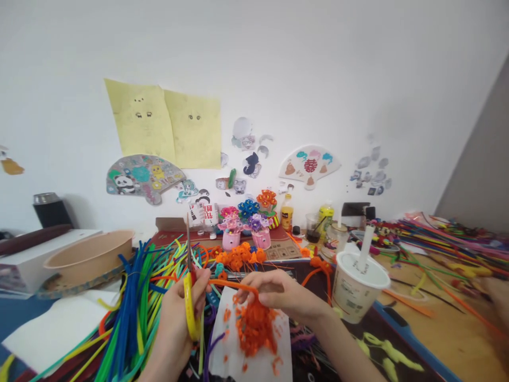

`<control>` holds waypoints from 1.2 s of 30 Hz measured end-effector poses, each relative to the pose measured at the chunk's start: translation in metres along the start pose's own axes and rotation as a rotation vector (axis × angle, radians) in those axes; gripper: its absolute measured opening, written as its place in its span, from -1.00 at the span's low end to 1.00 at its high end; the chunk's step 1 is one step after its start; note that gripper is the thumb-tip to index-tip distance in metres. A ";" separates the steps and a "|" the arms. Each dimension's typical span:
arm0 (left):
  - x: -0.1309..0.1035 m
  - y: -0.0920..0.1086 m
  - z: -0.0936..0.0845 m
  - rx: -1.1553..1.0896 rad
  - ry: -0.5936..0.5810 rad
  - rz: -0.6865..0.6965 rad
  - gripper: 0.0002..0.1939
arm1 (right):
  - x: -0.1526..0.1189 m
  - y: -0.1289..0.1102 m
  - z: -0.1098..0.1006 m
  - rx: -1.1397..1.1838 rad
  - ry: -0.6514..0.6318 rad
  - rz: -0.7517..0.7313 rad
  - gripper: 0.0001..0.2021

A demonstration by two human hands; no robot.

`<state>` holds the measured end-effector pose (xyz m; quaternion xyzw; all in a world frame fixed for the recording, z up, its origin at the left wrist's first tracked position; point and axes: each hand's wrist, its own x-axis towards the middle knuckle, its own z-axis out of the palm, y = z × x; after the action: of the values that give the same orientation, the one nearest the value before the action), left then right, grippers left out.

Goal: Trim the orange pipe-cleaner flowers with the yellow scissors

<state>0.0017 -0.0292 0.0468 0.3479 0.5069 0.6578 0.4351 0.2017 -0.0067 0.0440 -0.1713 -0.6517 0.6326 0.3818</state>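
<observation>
Looking through the head camera and taking clock directions from mid-view, I make out the red double-happiness character 囍 on a white fan [310, 165] between two and three o'clock. At eight, a white packet [210, 215] carries big red Chinese characters, too blurred for me to read. Dark print runs round a white cup [352, 289] at four, also too small to read; so is the label on a bottle [287, 213] nearer in.

The orange pipe cleaner [230, 285] lies between six and seven: fuzzy, bright, nearly straight, bending down at its right end. My left hand [178, 305], near seven, pinches its left end between thumb and finger while also holding yellow-handled scissors [190, 302], blades pointing to twelve. My right hand [280, 294], between five and six, curls its fingers at the bend; I cannot tell whether they pinch it. Below, at six, a tangled heap of orange pieces [256, 329] sits on white paper [254, 370], loose scraps scattered around it.
</observation>
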 end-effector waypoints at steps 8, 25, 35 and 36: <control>0.004 -0.002 -0.007 0.053 -0.084 -0.017 -0.43 | 0.005 0.011 -0.002 -0.215 0.400 -0.039 -0.71; -0.009 -0.017 0.005 0.750 -0.114 0.554 -0.83 | 0.010 0.034 0.012 -0.154 0.364 -0.077 -0.62; -0.014 -0.018 0.002 0.919 -0.253 0.909 -0.93 | 0.006 0.031 0.032 -0.194 0.506 -0.159 -0.73; -0.014 -0.018 0.002 0.939 -0.270 0.943 -0.93 | 0.006 0.030 0.032 -0.182 0.528 -0.161 -0.75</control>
<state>0.0129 -0.0399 0.0295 0.7630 0.4740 0.4380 -0.0361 0.1670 -0.0208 0.0202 -0.3113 -0.5955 0.4726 0.5701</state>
